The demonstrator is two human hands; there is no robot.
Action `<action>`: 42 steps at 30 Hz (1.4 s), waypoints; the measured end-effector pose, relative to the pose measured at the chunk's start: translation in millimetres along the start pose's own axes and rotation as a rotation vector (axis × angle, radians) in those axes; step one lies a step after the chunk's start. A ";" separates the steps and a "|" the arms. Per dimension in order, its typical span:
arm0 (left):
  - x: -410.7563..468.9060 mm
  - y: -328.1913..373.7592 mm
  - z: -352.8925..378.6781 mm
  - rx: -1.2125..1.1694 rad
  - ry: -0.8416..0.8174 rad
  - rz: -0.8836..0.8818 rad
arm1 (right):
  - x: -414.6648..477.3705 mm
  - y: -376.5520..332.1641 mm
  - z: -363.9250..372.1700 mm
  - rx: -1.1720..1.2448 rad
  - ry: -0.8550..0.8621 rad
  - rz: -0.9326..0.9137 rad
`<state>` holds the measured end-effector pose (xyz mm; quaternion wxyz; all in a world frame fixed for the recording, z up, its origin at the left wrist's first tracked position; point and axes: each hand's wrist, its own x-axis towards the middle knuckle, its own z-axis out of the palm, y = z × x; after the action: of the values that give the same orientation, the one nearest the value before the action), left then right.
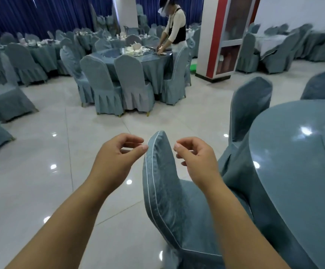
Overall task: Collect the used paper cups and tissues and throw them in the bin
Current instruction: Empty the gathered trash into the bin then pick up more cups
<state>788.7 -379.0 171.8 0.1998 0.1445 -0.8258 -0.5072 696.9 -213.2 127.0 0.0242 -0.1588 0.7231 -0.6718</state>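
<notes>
Two empty hands: left hand (117,154) and right hand (194,158), fingers loosely curled, flank the chair back (161,171). No cup, tissue or bin shows at the edge of the near table (293,171); collection seemingly lies entirely ahead.

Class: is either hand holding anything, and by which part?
Nothing is held: left hand and right hand, fingers loosely curled, flank the chair back without gripping it.

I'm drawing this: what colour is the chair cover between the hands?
Grey-blue fabric chair cover, pale piping; head view.
</notes>
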 end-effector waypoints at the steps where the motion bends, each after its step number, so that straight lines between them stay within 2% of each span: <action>1: 15.1 -2.7 0.6 -0.019 -0.015 0.004 | 11.0 1.1 2.3 -0.017 0.016 0.004; 6: 87.9 -22.6 1.8 -0.062 -0.117 0.014 | 59.8 4.6 12.8 -0.094 0.114 0.022; 15: 232.7 -53.5 -36.5 -0.043 -0.381 0.196 | 133.7 8.7 79.7 -0.097 0.438 0.036; 22: 326.7 -66.0 -47.8 -0.100 -0.575 0.274 | 180.7 4.9 123.6 -0.128 0.605 0.073; 28: 386.1 -59.5 -7.3 -0.129 -0.726 0.367 | 219.4 15.9 110.8 -0.179 0.760 0.085; 33: 459.4 -38.9 48.1 -0.151 -0.831 0.470 | 285.7 25.1 75.9 -0.223 0.886 0.046; 42: 596.5 -8.5 148.0 -0.197 -0.903 0.463 | 420.8 32.4 23.6 -0.306 1.005 0.072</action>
<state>194.5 -530.6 213.6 -0.0566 -0.2949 -0.7884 -0.5370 297.3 -344.8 168.0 -0.3258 0.2062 0.7403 -0.5507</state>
